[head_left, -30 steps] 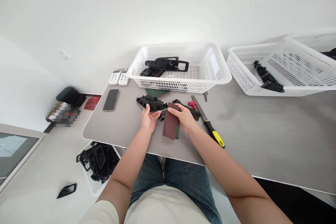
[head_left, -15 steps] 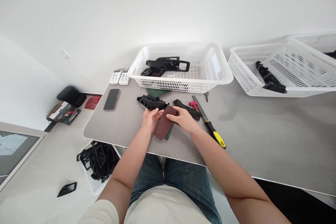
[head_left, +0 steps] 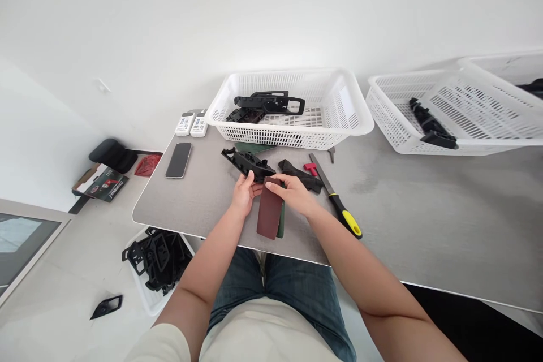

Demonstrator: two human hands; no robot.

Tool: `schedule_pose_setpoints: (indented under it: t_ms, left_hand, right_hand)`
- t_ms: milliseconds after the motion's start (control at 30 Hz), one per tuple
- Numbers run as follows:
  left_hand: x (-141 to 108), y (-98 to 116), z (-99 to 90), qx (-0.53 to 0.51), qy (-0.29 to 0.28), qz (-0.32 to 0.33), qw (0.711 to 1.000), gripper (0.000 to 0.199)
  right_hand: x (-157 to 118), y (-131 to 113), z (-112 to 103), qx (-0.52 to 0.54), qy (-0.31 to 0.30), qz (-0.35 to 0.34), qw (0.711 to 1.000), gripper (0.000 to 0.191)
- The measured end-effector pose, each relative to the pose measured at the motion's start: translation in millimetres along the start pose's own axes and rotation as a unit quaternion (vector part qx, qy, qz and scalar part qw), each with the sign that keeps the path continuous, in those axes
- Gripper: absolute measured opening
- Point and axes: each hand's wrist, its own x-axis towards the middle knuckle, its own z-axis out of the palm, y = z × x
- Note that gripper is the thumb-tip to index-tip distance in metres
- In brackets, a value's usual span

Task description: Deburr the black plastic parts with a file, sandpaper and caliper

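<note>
Near the table's front edge, my left hand (head_left: pixel 244 193) grips the near end of a black plastic part (head_left: pixel 246 165), its thumb on top. The part is long and narrow, with ribs and clips facing up. My right hand (head_left: pixel 294 193) pinches the upper end of a sheet of sandpaper (head_left: pixel 268 216), maroon on the face toward me and with green showing at its right side. The sheet hangs just right of my left hand's fingers, close to the plastic part's end. Whether the two touch is hard to see.
Beyond my hands stands a white basket (head_left: pixel 292 137) with several black parts. To the right lie a black glove-like item (head_left: pixel 311 182), a red piece (head_left: pixel 310 168) and a file (head_left: pixel 339 203) with a yellow-black handle. A phone (head_left: pixel 179 160) lies left. More baskets (head_left: pixel 424 147) stand right.
My left hand has taken hold of the black part, its thumb now on top, and the part's near side is tipped up. The sandpaper has swung more upright and slightly nearer me.
</note>
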Motion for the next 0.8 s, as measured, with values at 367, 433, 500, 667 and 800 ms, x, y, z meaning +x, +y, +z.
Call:
schedule_pose_setpoints:
  t_ms: [367, 433, 500, 667, 800]
  left_hand:
    - [-3, -9, 1.3, 0.062, -0.004, 0.078, 0.995, 0.050]
    - [-2, -10, 0.6, 0.060, -0.004, 0.080, 0.995, 0.050]
    - [-2, -10, 0.3, 0.056, -0.006, 0.080, 0.995, 0.049]
    - [-2, -11, 0.5, 0.050, -0.008, 0.090, 0.995, 0.050]
    - [-2, -10, 1.4, 0.045, -0.007, 0.091, 0.995, 0.052]
  right_hand:
    - [-6, -1, 3, -0.159, 0.013, -0.074, 0.984, 0.021]
    - [-5, 0, 3, -0.156, -0.004, -0.071, 0.985, 0.020]
    - [-4, 0, 3, -0.149, -0.002, -0.065, 0.987, 0.020]
    - [-6, -2, 5, -0.164, -0.013, -0.067, 0.984, 0.019]
    - [-6, -2, 7, -0.149, -0.023, -0.055, 0.987, 0.019]
